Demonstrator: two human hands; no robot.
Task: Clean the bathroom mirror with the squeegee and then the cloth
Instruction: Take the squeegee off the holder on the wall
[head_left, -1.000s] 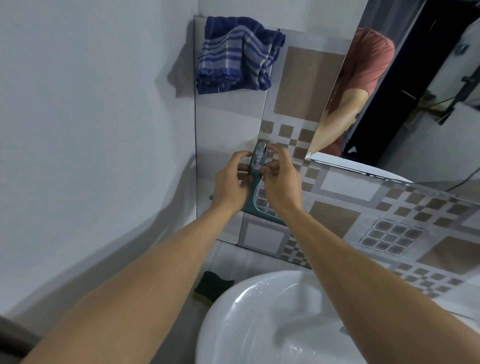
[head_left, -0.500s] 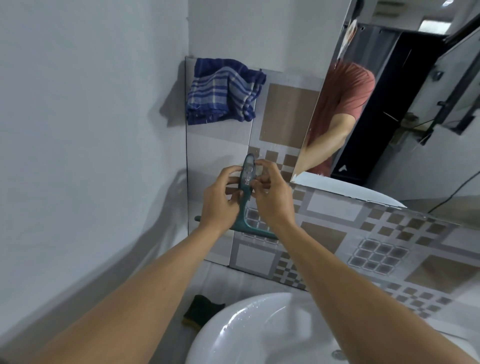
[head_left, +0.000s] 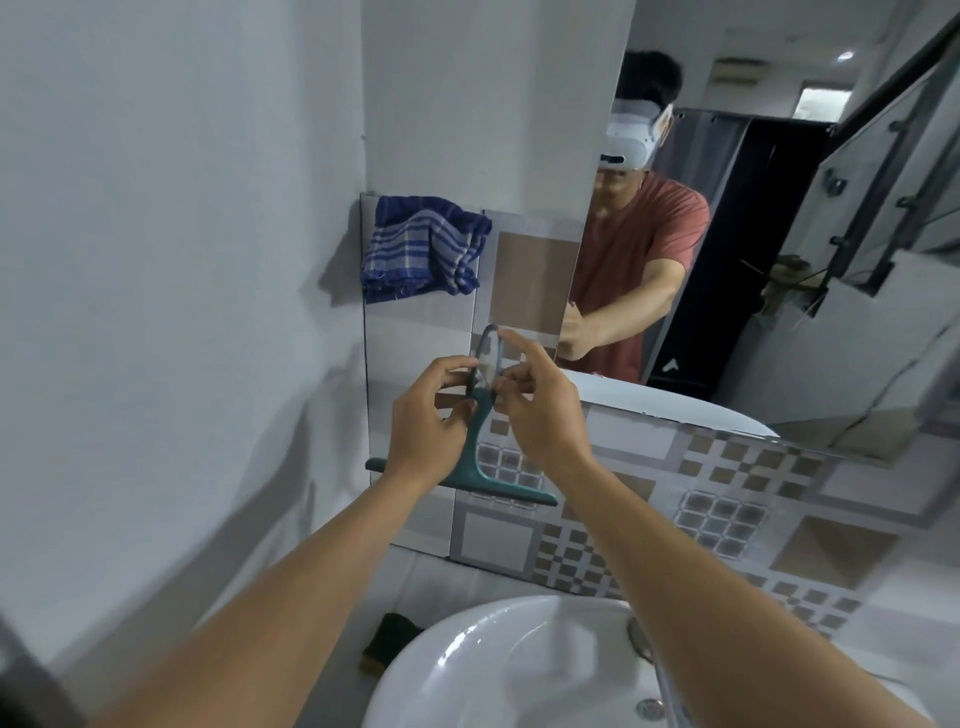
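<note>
Nearest, at the bottom edge, a white basin (head_left: 519, 670) sits with its drain (head_left: 649, 706) at the right, and a dark sponge (head_left: 387, 644) lies just left of it on the ledge. Both forearms reach up from there toward the wall. The left hand (head_left: 423, 421) has its fingers curled around the teal squeegee (head_left: 480, 447) at the stem, so the blade bar runs left to right below the hands, in front of the patterned tiles (head_left: 727, 499). The right hand (head_left: 540, 405) is at the top loop of the handle, thumb and middle fingers pinching near a clear wrapping there, the index finger lifted free; how firmly it grips cannot be told through the blur. Farther back, a blue checked cloth (head_left: 423, 249) hangs on the wall up and left of the squeegee. The mirror (head_left: 779, 260) fills the far right, reflecting a person in a red shirt.
</note>
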